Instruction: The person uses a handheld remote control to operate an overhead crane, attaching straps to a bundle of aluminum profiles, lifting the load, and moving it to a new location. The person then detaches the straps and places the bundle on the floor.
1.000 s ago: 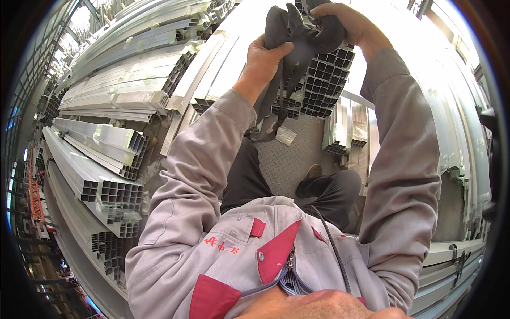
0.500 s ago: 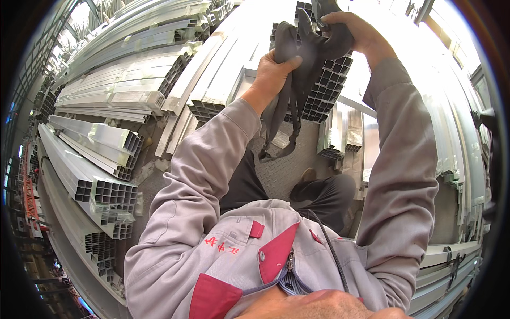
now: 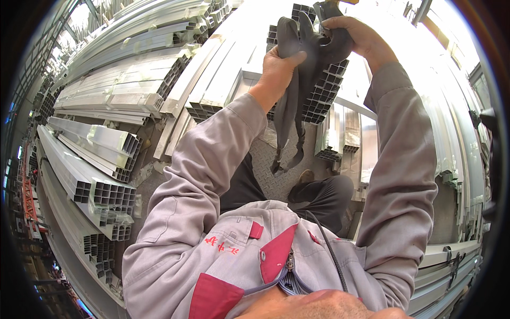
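Note:
A dark, soft strap [image 3: 317, 61], looped like a lifting sling, is raised in front of me at the top of the view. My left hand [image 3: 281, 68] is closed on its left part, thumb pressed against the fabric. My right hand [image 3: 361, 38] grips the upper right part, where a grey, hook-like metal piece [image 3: 322, 11] shows beside the fingers. From between my hands the strap's long loop hangs down over the floor. Behind it lies a bundle of square metal tubes [image 3: 328, 87], open ends toward me, partly covered by the strap.
Long bundles of silvery tubes [image 3: 114, 82] lie along the left. More square tubes [image 3: 109, 191] jut out nearer on that side. Shorter profiles [image 3: 332, 135] stand right of the middle. Patterned metal flooring [image 3: 265, 175] lies by my feet. Long profiles [image 3: 446, 282] run at the lower right.
My left hand has shifted slightly to the right and the hanging loop has swung right and sunk a little. A yellow-orange piece now shows at the top edge above my right hand.

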`<action>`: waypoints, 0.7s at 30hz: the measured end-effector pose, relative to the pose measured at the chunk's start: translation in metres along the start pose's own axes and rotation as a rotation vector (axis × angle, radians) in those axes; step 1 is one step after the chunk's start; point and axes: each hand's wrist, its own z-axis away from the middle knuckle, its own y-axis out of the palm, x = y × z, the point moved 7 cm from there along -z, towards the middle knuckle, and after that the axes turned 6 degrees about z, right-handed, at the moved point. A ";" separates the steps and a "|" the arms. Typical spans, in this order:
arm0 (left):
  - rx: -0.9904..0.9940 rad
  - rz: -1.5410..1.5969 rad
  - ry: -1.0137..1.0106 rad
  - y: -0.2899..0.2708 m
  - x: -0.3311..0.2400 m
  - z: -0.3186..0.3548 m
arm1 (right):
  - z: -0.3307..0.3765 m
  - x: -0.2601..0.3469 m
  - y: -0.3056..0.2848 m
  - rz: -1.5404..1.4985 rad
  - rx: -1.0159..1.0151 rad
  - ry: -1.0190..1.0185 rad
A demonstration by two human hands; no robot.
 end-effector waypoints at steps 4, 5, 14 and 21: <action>-0.087 -0.100 0.109 0.008 -0.024 -0.026 | 0.001 -0.005 -0.010 0.016 0.018 -0.009; -0.117 -0.143 0.145 0.010 -0.033 -0.034 | -0.001 -0.006 -0.012 0.012 0.011 -0.007; -0.112 -0.006 0.354 -0.028 -0.116 -0.073 | -0.001 -0.011 -0.028 0.058 0.106 -0.049; -0.208 -0.216 0.005 -0.104 -0.013 0.053 | -0.008 -0.007 -0.031 0.147 0.108 -0.074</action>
